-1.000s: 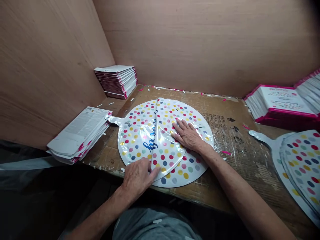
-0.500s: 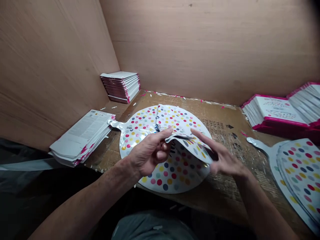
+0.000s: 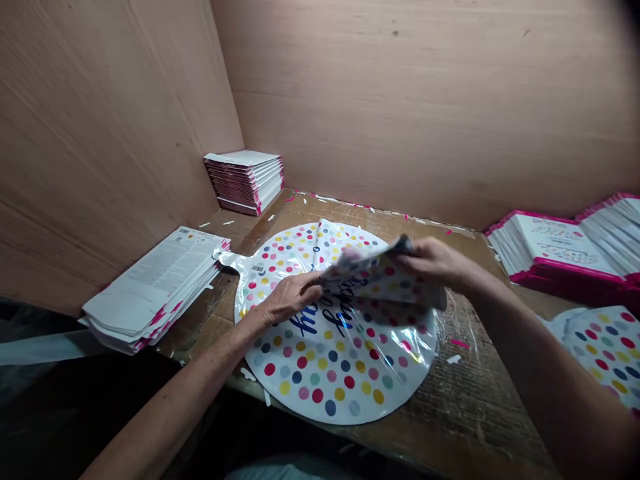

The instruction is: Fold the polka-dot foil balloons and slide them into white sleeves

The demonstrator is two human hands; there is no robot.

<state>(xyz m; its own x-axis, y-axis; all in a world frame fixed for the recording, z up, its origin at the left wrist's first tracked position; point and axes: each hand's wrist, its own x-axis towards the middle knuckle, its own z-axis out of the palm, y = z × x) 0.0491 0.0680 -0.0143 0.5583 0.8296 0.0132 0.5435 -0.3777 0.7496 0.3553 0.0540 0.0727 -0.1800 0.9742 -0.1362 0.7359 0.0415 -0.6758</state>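
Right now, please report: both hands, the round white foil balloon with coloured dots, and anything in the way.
Left hand, right hand: gripping blurred, raised dotted fold. Balloon: flat beneath, partly covered. Nothing visibly blocking hands.

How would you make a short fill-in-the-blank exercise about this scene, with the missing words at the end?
The left hand and right hand hold a flap over a sheet covered with coloured ____.
The sheet's printed letters are dark ____.
The sheet's tail points to the person's ____.
The cards at far right are white and ____.

Missing words: dots; blue; left; pink.
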